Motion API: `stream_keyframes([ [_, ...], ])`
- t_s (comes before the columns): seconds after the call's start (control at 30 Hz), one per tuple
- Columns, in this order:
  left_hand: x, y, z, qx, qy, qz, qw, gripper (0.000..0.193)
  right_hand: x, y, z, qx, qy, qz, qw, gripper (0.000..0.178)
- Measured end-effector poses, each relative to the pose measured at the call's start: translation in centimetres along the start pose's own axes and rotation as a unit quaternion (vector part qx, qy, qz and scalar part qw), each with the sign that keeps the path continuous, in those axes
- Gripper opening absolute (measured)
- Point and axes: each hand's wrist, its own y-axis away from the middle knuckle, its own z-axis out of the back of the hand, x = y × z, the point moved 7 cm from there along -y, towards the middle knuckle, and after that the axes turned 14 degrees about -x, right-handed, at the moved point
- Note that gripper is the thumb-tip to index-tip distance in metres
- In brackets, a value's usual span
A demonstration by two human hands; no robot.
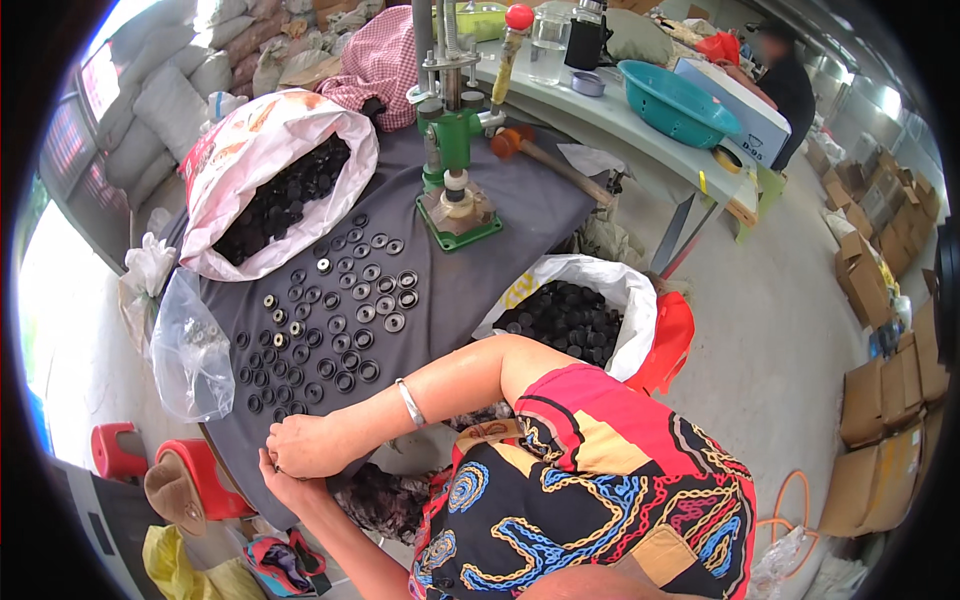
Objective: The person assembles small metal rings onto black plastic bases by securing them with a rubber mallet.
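At the near left edge of the grey cloth-covered table (455,305), my two hands meet. My right hand (312,446), with a silver bracelet (410,403) on its wrist, has its fingers curled closed. Just below it, my left hand (292,490) is pressed against it, its fingers mostly hidden. A tiny dark bit shows between the fingertips, too small to name. Beyond the hands lie many round black ring-shaped caps (345,381) in loose rows, a few with pale metal centres (280,340). A clear plastic bag (192,350) holding small pale parts hangs beside them.
A green hand press (457,215) with a red-knobbed lever stands at the back, near a mallet (545,155). Two open sacks of black caps (290,195) (565,322) flank the rows. Red stools (205,480) stand at left, cartons (880,480) at right. Another person (785,90) is far off.
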Motion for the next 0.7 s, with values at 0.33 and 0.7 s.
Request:
stream_keyframes([
  [0.33, -0.6, -0.7, 0.8, -0.063, -0.037, -0.043, 0.996, 0.031, -0.5, -0.2, 0.3, -0.102, 0.034, -0.051, 0.993, 0.022],
  [0.7, 0.2, 0.5, 1.5, 0.045, 0.158, 0.060, 0.985, 0.033, 1.2, -0.9, -1.0, -0.124, -0.023, 0.012, 0.992, 0.013],
])
